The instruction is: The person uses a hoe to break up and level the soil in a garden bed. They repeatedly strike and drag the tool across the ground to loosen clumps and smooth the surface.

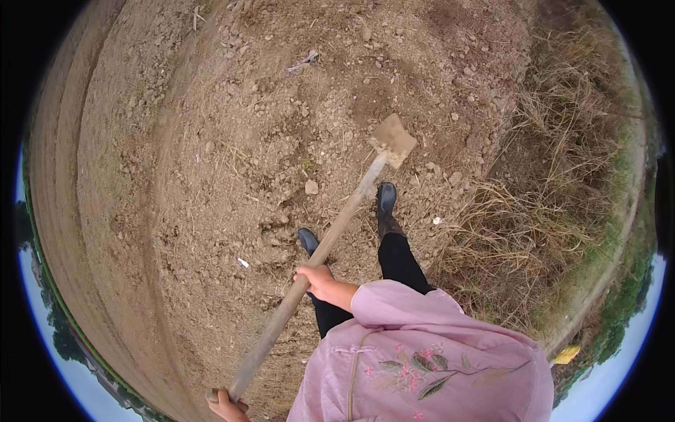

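Observation:
A long wooden-handled tool with a flat, squarish, soil-covered blade, a spade or hoe (337,227), slants across the view. Its blade (393,140) is at or just above the soil, beyond my boots. My right hand (317,279) grips the middle of the shaft. Near the lower edge, my left hand (228,406) is closed around the shaft's end, by a short crosspiece (212,394). Loose, cloddy brown soil (311,121) lies around the blade.
My dark boots (386,198) stand on the soil below the blade. Dry grass (522,227) covers the ground at the right, with a pale path (630,195) beyond. A grey scrap (304,61) lies ahead; a white scrap (242,262) lies at the left.

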Action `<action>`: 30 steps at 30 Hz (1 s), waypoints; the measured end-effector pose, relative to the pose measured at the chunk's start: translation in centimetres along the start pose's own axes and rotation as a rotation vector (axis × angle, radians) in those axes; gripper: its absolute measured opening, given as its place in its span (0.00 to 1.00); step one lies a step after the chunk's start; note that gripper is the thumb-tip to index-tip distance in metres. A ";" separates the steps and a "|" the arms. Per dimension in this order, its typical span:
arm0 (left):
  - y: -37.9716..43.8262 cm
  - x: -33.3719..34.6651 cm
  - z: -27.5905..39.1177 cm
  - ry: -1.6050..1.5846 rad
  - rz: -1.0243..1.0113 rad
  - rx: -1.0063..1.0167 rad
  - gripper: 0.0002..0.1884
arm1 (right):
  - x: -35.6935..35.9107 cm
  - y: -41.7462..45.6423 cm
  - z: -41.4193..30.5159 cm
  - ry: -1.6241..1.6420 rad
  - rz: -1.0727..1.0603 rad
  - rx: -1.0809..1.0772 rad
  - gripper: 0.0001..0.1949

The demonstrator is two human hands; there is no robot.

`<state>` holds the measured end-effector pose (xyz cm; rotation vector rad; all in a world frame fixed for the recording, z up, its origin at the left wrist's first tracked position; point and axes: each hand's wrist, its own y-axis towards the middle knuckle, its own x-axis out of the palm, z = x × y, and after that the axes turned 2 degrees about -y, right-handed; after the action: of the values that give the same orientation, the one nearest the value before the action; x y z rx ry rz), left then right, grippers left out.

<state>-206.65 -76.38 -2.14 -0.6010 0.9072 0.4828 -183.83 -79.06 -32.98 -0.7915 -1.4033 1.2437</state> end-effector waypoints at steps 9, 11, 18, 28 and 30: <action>-8.9 23.1 1.2 -0.432 -0.256 -0.271 0.07 | -4.1 9.4 -25.4 -0.363 0.302 -0.456 0.11; -11.0 25.8 2.1 -0.445 -0.336 -0.280 0.08 | -6.9 8.8 -28.5 -0.331 0.288 -0.484 0.11; -9.6 27.2 -0.6 -0.487 -0.627 -0.391 0.09 | -10.3 0.4 -30.7 -0.100 0.216 -0.528 0.08; -6.1 27.0 -2.7 -0.585 -0.739 -0.721 0.12 | -6.3 5.9 -29.7 -0.358 0.269 -0.467 0.06; -6.3 24.0 -6.9 -0.669 -0.628 -0.851 0.13 | -4.5 9.8 -24.6 -0.461 0.221 -0.411 0.06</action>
<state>-194.01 -82.35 -23.78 -1.3365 -0.1893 0.4349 -160.76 -74.49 -45.91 -0.9995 -2.0330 1.3829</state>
